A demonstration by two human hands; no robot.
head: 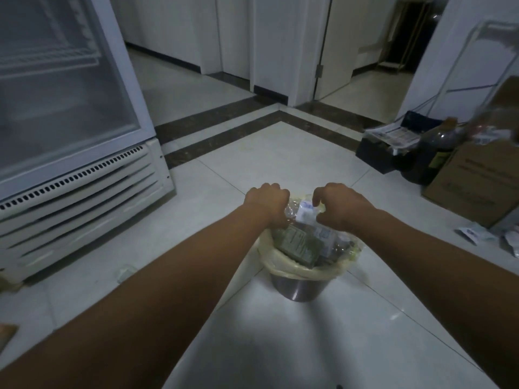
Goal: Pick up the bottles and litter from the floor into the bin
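While the bin (299,287) stands on the floor (280,153) crammed with bottles (300,242), the left hand (268,203) and right hand (341,207) each keep a closed grip on the clear plastic litter (306,213) heaped above its rim.

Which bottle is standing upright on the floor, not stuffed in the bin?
The dark bottle at the right, upright beside the cardboard box. The clear bottles are crammed in the bin under both hands.
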